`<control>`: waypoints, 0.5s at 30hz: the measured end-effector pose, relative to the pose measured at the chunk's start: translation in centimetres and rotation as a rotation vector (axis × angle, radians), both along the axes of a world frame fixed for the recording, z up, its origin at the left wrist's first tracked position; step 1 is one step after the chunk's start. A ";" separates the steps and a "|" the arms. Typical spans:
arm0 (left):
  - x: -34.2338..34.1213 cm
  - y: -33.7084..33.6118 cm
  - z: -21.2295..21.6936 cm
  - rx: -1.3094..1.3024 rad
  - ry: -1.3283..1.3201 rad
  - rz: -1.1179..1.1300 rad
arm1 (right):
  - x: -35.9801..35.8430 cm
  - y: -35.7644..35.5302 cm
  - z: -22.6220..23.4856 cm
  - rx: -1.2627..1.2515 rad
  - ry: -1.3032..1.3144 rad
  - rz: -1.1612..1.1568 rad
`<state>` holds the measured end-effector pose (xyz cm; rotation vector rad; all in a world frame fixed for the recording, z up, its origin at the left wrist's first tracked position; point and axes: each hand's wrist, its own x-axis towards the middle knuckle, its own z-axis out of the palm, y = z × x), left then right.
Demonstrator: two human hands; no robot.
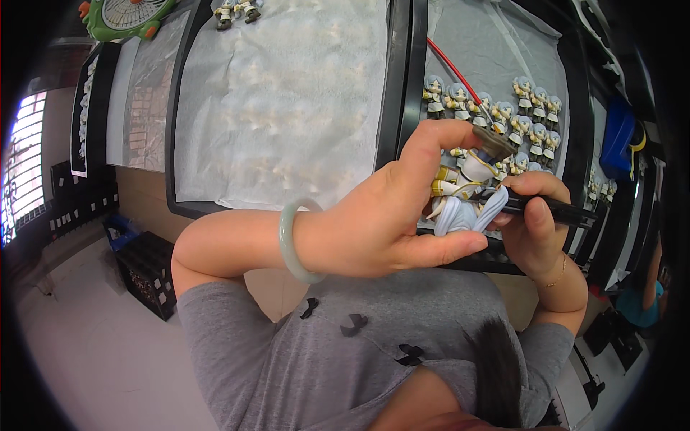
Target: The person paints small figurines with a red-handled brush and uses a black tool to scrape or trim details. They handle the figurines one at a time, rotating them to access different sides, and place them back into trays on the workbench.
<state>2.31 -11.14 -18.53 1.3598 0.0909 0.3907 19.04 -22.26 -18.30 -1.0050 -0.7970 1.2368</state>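
My left hand (pixel 374 215) grips a small figurine (pixel 463 183), forefinger curled over its dark boots and thumb by its head. The figurine is upside down, with pale lilac-grey hair in long tails and a white outfit trimmed in gold. Close against its hair, my right hand (pixel 539 223) has its fingers closed round a long black thing (pixel 550 208). That thing points toward the figurine; its exact kind is unclear, and part of it is hidden by my fingers. A thin red-handled brush (pixel 456 72) lies beyond my left forefinger, its tip near the boots.
Several similar figurines (pixel 523 126) stand in rows on the lined right tray (pixel 575 136). The left tray (pixel 176 144) has white lining paper (pixel 280 108) and a few figurines (pixel 236 13) at its far end. A green fan (pixel 126 16) is far left; a black crate (pixel 147 273) sits below.
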 end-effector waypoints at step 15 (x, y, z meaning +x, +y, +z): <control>-0.1 0.1 0.2 -0.054 -0.028 0.009 | 0.5 0.0 -0.7 0.168 -0.113 0.156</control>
